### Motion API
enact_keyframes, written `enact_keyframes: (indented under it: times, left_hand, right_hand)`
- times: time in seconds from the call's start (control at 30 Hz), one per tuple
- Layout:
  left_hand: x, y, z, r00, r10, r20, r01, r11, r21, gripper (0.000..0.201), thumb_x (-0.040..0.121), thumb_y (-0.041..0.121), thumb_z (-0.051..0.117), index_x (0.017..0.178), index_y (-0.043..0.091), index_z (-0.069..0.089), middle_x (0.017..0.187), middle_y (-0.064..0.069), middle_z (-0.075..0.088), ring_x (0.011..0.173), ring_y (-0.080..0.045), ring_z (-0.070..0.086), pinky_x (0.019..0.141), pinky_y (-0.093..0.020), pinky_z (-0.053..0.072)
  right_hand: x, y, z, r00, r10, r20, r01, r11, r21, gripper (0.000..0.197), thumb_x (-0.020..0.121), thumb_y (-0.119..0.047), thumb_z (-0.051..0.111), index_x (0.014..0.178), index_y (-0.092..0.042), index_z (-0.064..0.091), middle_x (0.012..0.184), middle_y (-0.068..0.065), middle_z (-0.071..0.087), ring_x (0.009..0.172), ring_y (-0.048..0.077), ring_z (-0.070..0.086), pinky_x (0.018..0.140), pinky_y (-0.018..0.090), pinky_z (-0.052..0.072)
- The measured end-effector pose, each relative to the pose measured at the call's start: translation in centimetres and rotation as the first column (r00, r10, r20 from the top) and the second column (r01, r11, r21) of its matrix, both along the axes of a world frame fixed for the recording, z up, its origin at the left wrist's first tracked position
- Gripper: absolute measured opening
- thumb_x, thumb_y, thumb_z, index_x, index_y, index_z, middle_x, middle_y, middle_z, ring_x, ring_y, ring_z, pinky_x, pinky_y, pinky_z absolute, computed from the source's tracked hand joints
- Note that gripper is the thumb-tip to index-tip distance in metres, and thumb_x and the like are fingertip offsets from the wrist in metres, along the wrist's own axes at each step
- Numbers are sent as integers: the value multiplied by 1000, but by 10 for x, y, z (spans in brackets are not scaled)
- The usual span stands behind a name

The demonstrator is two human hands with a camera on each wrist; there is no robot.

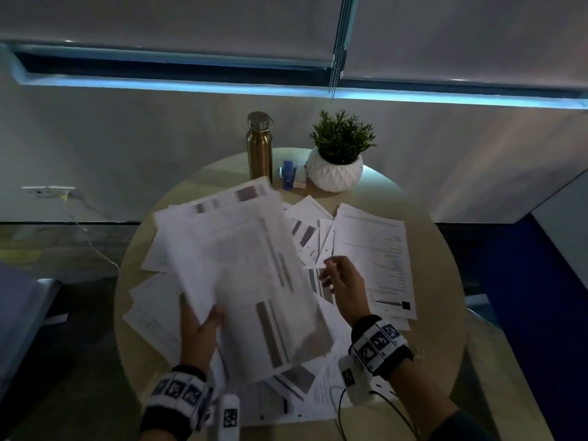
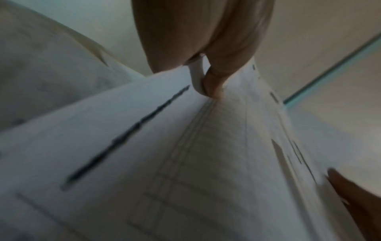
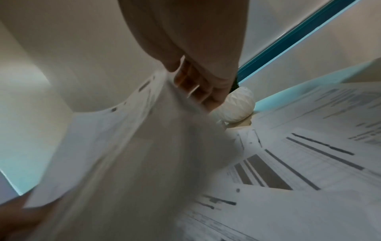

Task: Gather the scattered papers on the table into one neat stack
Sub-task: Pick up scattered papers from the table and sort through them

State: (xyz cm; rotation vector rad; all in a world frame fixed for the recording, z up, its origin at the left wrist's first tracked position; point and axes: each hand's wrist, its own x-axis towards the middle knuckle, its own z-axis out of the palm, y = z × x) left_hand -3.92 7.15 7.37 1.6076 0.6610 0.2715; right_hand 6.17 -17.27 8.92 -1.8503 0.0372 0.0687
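My left hand (image 1: 203, 326) grips a thick, uneven bundle of printed sheets (image 1: 241, 259) by its near edge and holds it raised and tilted over the round table (image 1: 440, 281). In the left wrist view the thumb (image 2: 214, 84) presses on the bundle (image 2: 185, 154). My right hand (image 1: 340, 281) hovers just right of the bundle, fingers loosely bent and holding nothing. In the right wrist view its fingers (image 3: 202, 91) lie beside the bundle's blurred edge (image 3: 144, 154). Loose papers (image 1: 375, 259) still cover the table to the right, left (image 1: 152, 313) and near side (image 1: 318, 389).
At the table's far edge stand a gold metal bottle (image 1: 259, 144), a blue stapler (image 1: 289, 175) and a plant in a white pot (image 1: 334, 171). The wall is close behind them. A blue seat (image 1: 19, 313) is at the left, and a white cable trails on the floor.
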Motion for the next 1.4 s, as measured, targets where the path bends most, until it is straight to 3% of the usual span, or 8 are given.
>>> enact_keyframes:
  times: [0.23, 0.37, 0.57, 0.83, 1.07, 1.2, 1.3, 1.4]
  left_hand:
    - [-61, 63, -34, 948, 258, -187, -282, 953, -113, 74, 82, 27, 67, 143, 31, 26, 145, 3, 38, 132, -23, 37, 111, -49, 27]
    - [-85, 75, -41, 937, 296, -186, -326, 932, -158, 71, 82, 24, 65, 143, 20, 29, 146, -9, 40, 131, -31, 41, 109, -52, 31]
    - [-89, 69, -49, 938, 280, -203, -322, 922, -214, 63, 87, 4, 57, 143, 9, 29, 148, -14, 37, 132, -32, 38, 110, -45, 28]
    - [-93, 70, -61, 914, 324, -243, -379, 897, -228, 69, 80, 8, 66, 142, 14, 34, 147, -10, 40, 130, -29, 41, 109, -47, 30]
    - [-83, 55, -54, 930, 255, -263, -299, 943, -145, 74, 81, 15, 68, 143, 23, 30, 147, -6, 38, 132, -31, 39, 110, -51, 29]
    - [-70, 47, -33, 931, 199, -305, -223, 974, -46, 67, 85, 7, 60, 142, 17, 27, 147, -14, 36, 132, -35, 36, 110, -53, 27]
    - [-63, 44, -22, 924, 146, -354, -127, 989, 75, 61, 87, 9, 57, 140, 16, 28, 143, -18, 37, 128, -38, 38, 107, -57, 30]
    - [-57, 38, -20, 941, 90, -327, -37, 986, 164, 56, 88, 12, 55, 137, 22, 30, 140, -16, 40, 126, -37, 40, 105, -56, 32]
  right_hand:
    - [-5, 21, -63, 884, 123, -452, -411, 665, -623, 104, 62, -46, 81, 142, -13, 23, 145, 9, 30, 134, 31, 30, 111, 50, 31]
    - [-10, 35, -77, 884, 52, -465, -416, 540, -732, 108, 61, -55, 77, 143, -14, 18, 145, 8, 31, 134, 31, 28, 110, 54, 25]
    - [-17, 3, -77, 874, 69, -481, -345, 785, -515, 39, 82, -31, 63, 117, -15, 60, 124, 10, 60, 111, 27, 57, 96, 42, 49]
    - [-73, -61, -78, 822, -402, -404, 26, 735, -678, 38, 81, -28, 68, 116, -14, 60, 134, 16, 37, 123, 35, 37, 103, 45, 37]
    - [-77, -71, -79, 825, -428, -370, 281, 878, -387, 50, 70, -5, 77, 108, -9, 45, 99, 11, 58, 95, 34, 62, 80, 41, 55]
    - [-74, -81, -70, 868, -435, -237, 346, 875, -338, 19, 82, -1, 65, 99, 6, 62, 97, 17, 63, 98, 37, 62, 81, 37, 49]
    - [-73, -89, -48, 838, -532, -123, 514, 845, -151, 14, 84, -9, 66, 98, -6, 66, 95, 9, 63, 93, 23, 58, 86, 39, 51]
    - [-67, -95, -26, 836, -547, -51, 548, 836, 14, 16, 83, -19, 68, 67, -18, 64, 71, 10, 64, 72, 23, 59, 65, 31, 50]
